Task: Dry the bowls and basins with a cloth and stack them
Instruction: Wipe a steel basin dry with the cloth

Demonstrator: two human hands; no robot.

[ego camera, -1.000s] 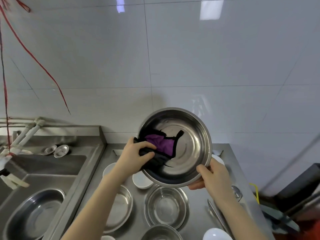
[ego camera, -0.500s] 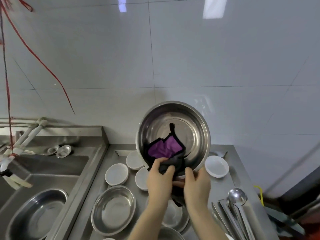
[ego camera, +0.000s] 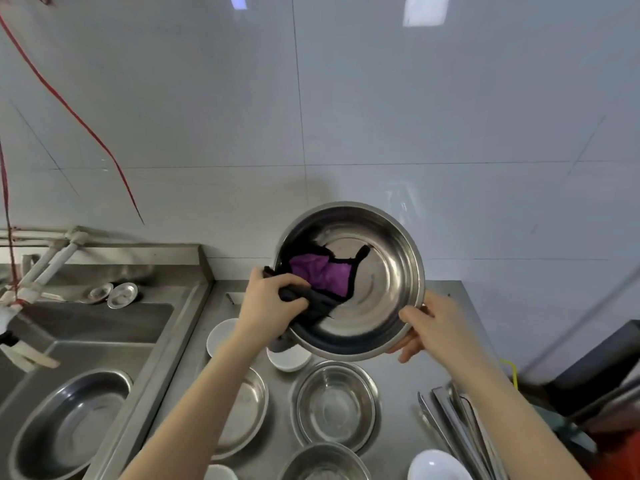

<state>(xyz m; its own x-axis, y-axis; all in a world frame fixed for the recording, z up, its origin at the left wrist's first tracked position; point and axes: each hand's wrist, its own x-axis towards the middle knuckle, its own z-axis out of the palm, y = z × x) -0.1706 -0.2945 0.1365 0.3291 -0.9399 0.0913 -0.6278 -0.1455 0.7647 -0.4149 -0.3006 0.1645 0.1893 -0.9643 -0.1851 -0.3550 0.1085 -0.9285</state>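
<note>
a round, shiny steel basin [ego camera: 377,282] tilts above the counter [ego camera: 398,393]. the right hand [ego camera: 433,327] grips its rim; the left hand [ego camera: 268,299] clutches a crumpled black-and-purple cloth [ego camera: 322,278] against its smooth inside.

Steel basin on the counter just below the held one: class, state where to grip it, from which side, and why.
Probably its right rim, from the right: the basin sits mouth-up, flared lip exposed over counter; a shallow dish crowds its left.

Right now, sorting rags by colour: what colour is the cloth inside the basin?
The cloth is purple, edged black; head view.
</note>
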